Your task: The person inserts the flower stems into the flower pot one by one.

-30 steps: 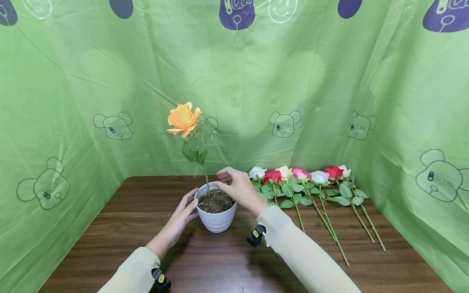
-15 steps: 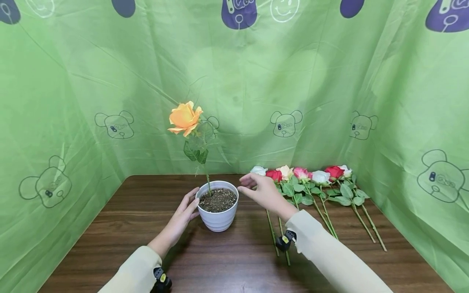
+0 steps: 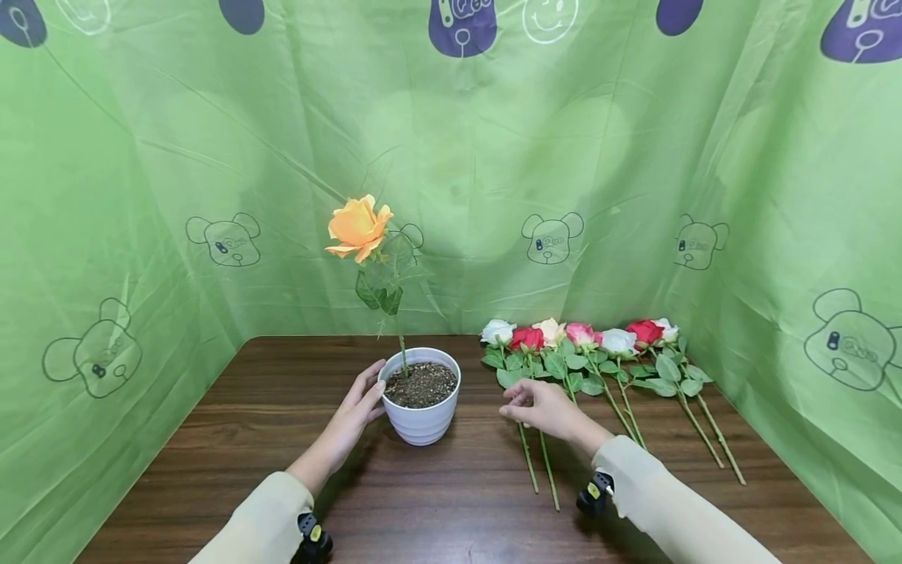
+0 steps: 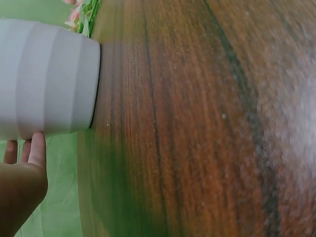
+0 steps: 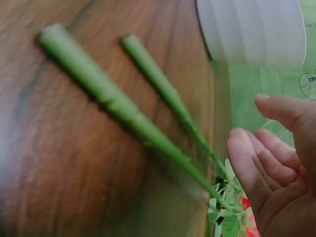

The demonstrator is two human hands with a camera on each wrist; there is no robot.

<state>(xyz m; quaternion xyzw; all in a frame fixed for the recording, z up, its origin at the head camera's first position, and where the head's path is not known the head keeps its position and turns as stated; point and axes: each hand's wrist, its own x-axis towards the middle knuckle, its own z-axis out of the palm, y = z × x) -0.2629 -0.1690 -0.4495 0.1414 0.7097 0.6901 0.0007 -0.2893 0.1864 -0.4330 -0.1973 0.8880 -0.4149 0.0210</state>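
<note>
A white ribbed flower pot (image 3: 421,423) filled with dark soil (image 3: 423,384) stands upright on the wooden table. One orange rose (image 3: 358,227) rises from the soil near the pot's left rim, its leafy stem leaning left. My left hand (image 3: 352,415) rests on the pot's left side, fairly straight fingers (image 4: 37,148) touching the wall and the thumb near the rim. To the right, my right hand (image 3: 546,409) hovers over two rose stems (image 5: 163,89), thumb and fingers apart and nothing between them. Those stems belong to the white rose (image 3: 497,332) and red rose (image 3: 526,338) lying nearest the pot.
More roses lie in a row along the table's back right, including a cream rose (image 3: 550,332), a pink rose (image 3: 581,335) and another red rose (image 3: 645,333). Their stems point toward the front. A green printed curtain (image 3: 451,172) encloses the wooden table (image 3: 282,392) at back and sides.
My right hand has moved away from the pot, to the right and nearer the front, over the lying stems. The left hand stays on the pot, and the orange rose keeps its place.
</note>
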